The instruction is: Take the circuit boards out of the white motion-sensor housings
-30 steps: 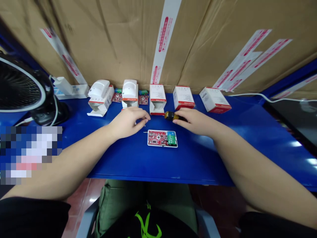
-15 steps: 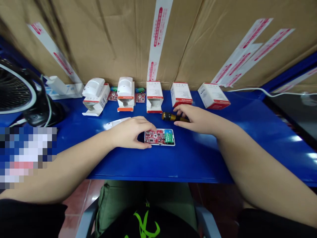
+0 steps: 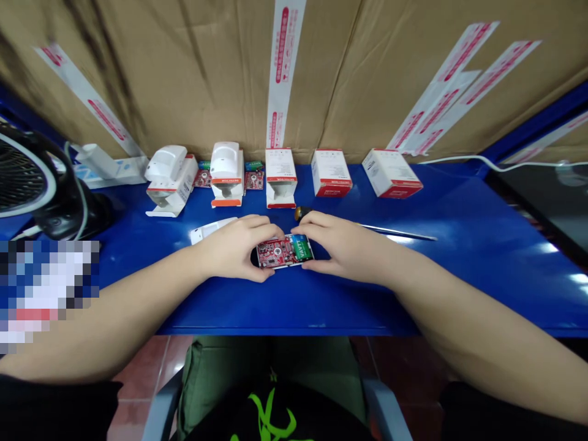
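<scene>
Left hand (image 3: 239, 248) is curved into a C, pinching the left end of an open white casing (image 3: 294, 265), thumb on its near edge and fingertips on its far edge. Right hand (image 3: 342, 248) pinches the opposite end likewise, its lower fingers hidden. The casing thus lies directly between them, neither hand nearer, its long axis running from palm to palm, right end slightly farther out. Its red circuit board (image 3: 273, 254) sits toward the left hand, its green-blue block battery (image 3: 302, 247) by the right fingertips. I cannot tell whether it is lifted.

Half a second ago the right hand was at the screwdriver (image 3: 301, 213), which now lies released just beyond it, and the casing, with only the left hand at it, lay straighter. A white cover (image 3: 202, 233), partly hidden, rests just beyond the left knuckles. Well beyond both hands stand five detector boxes (image 3: 281, 162), two bearing white domed housings (image 3: 225, 158).
</scene>
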A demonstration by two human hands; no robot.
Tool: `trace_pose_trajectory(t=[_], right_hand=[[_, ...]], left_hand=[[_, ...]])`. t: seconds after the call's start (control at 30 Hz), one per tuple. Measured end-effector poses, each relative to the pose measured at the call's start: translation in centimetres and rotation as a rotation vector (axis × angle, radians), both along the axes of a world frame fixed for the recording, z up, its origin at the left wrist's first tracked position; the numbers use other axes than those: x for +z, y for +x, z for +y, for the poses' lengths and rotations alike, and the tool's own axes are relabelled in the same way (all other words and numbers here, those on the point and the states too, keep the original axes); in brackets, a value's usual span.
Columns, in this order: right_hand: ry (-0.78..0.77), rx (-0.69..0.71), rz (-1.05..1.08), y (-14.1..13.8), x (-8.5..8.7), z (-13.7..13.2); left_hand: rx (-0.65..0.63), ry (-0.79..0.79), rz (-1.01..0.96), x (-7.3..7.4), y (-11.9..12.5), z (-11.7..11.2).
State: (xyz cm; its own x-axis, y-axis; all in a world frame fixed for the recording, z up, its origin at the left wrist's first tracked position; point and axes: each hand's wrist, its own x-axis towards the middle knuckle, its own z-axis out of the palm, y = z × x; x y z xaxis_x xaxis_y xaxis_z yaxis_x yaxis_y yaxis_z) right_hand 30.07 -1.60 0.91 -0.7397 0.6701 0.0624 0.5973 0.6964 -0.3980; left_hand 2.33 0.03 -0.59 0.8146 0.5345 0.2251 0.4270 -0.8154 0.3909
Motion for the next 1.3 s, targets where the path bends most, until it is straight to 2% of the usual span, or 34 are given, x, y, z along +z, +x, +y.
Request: trace_pose_trajectory(t=[0.23,0.47,0.6,0.73,0.83,0.93,1.03,1.2,1.3], right_hand=[[0.031,0.023,-0.022,-0.2,0.4,-0.2],[0.023,0.005,0.064,-0.6,0.7,-0.3],[-0.119,0.021,0.080,-0.8,1.1,-0.4],[-0.232,-0.008,0.330,-0.7,1.2,-0.3],[-0.459,-0.071,0.590,-0.6,0.9,0.2],[-0.720,-0.201,0.819,-0.7,0.4,0.8],[-0.872,-0.297,0.951,-0.9,0.2,1.2],[-0.956,-0.385,1.069,-1.1,0.2,1.4],[-0.919,-0.449,1.102,-1.2,-0.3,1.7]], left_hand=[[0.040,0.017,0.048,0.2,0.1,-0.2],[0.022,0.010,0.042,0.1,0.2,-0.2],[0.000,-0.023,0.025,-0.1,0.0,0.1],[-0.012,-0.048,0.020,0.0,-0.1,0.1],[-0.005,-0.085,0.018,0.1,-0.1,0.1],[0.018,-0.119,0.012,0.2,-0.1,0.1],[0.015,-0.110,-0.044,0.1,-0.1,0.2],[0.026,-0.090,-0.118,-0.1,-0.2,0.2],[0.037,-0.122,-0.182,-0.4,-0.1,0.0]])
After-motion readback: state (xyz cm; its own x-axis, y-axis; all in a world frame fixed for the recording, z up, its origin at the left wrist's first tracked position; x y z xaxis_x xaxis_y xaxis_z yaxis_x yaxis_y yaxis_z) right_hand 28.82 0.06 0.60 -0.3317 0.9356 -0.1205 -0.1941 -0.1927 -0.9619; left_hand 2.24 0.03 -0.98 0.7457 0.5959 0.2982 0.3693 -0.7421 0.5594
